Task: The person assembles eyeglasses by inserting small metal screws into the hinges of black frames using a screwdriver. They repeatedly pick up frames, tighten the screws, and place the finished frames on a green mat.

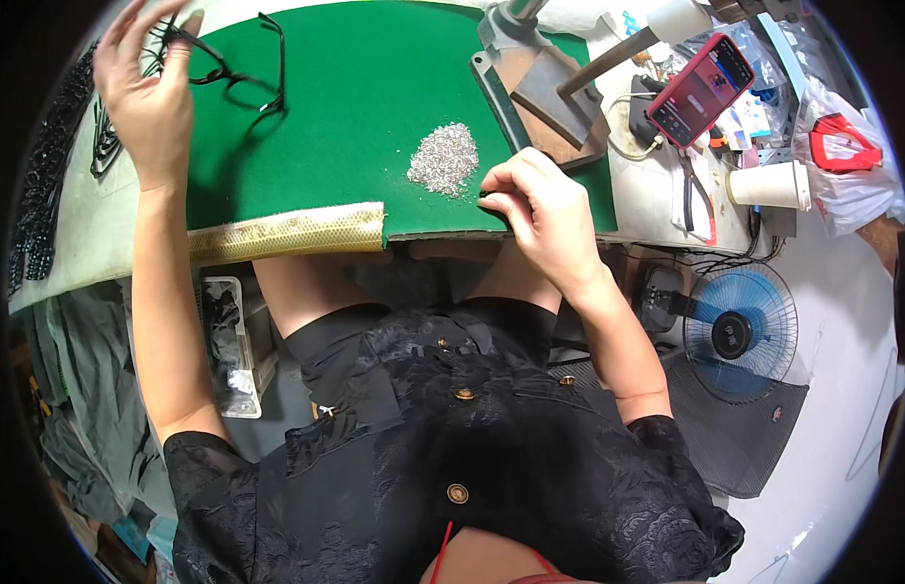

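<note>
Green worktop covering (316, 146) is topped by a pile of tiny silvery pieces (445, 161). Well left of the pile, black glasses frames (217, 71) are held at one end by the left hand (146, 107), thumb and fingers curled loosely around. Just right of the pile, the right hand (548, 209) is positioned, thumb and forefinger pinched together; whether anything tiny is gripped cannot be told. Up and right of the pile, a metal stand (558, 109) is placed; farther right, a red-cased phone (701, 90) is propped.
</note>
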A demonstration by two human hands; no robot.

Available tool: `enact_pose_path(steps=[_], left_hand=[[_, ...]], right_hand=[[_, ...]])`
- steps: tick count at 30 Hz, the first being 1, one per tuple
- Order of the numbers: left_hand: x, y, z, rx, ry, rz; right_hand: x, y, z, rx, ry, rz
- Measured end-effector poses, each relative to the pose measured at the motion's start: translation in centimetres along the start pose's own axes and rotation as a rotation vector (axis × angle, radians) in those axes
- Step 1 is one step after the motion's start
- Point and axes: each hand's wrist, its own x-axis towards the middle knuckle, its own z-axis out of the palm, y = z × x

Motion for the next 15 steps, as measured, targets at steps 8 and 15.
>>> enact_pose_path(steps=[8,15], left_hand=[[-0.3,-1.8,-3.5,-1.577,-0.394,-1.012],[0.3,4.9,-3.2,-1.849,-0.488,-1.014]], right_hand=[[-0.4,-0.8,0.7,-0.104,0.062,0.005],[-0.9,-0.6,0.9,-0.196,0.157,-0.031]])
